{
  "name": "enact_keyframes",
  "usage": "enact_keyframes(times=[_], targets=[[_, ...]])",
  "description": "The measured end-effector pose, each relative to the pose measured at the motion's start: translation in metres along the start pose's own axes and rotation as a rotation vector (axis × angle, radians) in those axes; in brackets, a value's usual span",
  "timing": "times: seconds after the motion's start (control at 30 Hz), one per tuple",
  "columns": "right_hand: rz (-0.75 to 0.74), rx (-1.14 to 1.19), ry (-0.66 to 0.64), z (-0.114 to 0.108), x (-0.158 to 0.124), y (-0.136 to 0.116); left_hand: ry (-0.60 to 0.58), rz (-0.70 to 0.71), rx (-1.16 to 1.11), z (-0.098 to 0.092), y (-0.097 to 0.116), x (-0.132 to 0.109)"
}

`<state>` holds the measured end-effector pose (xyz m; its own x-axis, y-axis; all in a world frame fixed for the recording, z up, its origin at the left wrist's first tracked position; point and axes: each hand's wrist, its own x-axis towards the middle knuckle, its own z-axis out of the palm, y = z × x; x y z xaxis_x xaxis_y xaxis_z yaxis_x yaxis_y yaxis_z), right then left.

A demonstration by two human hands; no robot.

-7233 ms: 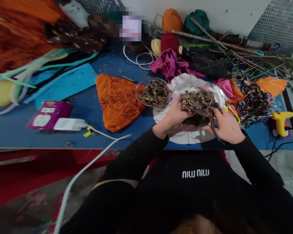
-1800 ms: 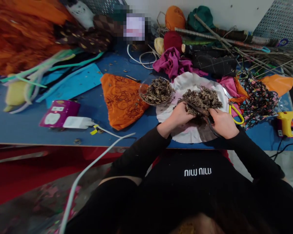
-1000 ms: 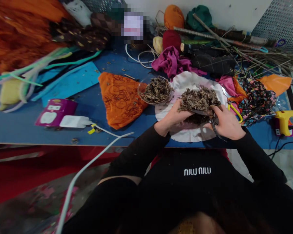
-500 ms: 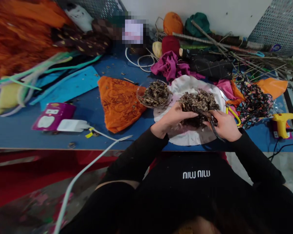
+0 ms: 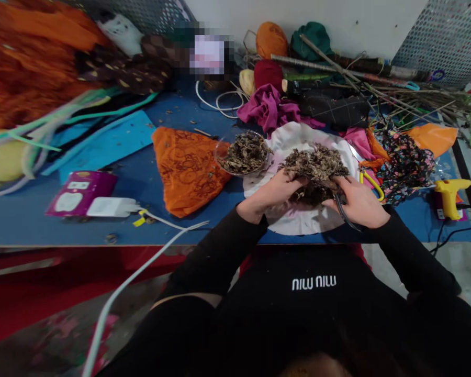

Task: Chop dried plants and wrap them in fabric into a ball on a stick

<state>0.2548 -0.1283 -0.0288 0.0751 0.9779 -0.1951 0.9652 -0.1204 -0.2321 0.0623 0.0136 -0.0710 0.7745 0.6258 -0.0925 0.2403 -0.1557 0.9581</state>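
My left hand is closed on a clump of dried brown plant material held over a white cloth. My right hand grips dark-handled scissors whose blades point into the clump from the right. A clear bowl filled with cut dried bits stands just left of the cloth. Loose bits lie on the cloth under the clump.
Yellow-handled scissors lie right of the cloth. A yellow glue gun, floral fabric, orange cloth, magenta fabric, a purple box, a white charger, yarn balls and twigs crowd the blue table.
The scissors have closed and opened on the clump several times. Both hands shifted slightly on the clump and stayed over the white cloth; the view has wobbled a little.
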Motion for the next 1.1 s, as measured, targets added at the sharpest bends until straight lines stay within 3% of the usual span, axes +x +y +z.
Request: enact_keyframes(times=[0.3,0.47,0.67,0.97,1.1], targets=[[-0.003,-0.003,-0.008,0.008,0.004,0.007,-0.002,-0.078,0.051,-0.005,-0.002,0.001],[0.013,-0.04,0.01,0.003,0.004,-0.005,-0.051,-0.09,0.084,-0.004,0.002,0.0],[0.047,-0.053,-0.041,0.002,0.006,-0.005,0.014,-0.195,0.158,-0.008,0.002,0.002],[0.016,-0.118,-0.009,-0.001,0.009,-0.015,-0.134,-0.067,-0.021,-0.003,0.004,0.001],[0.058,-0.177,-0.059,-0.007,0.011,-0.017,-0.075,-0.11,0.079,-0.003,0.002,0.001]])
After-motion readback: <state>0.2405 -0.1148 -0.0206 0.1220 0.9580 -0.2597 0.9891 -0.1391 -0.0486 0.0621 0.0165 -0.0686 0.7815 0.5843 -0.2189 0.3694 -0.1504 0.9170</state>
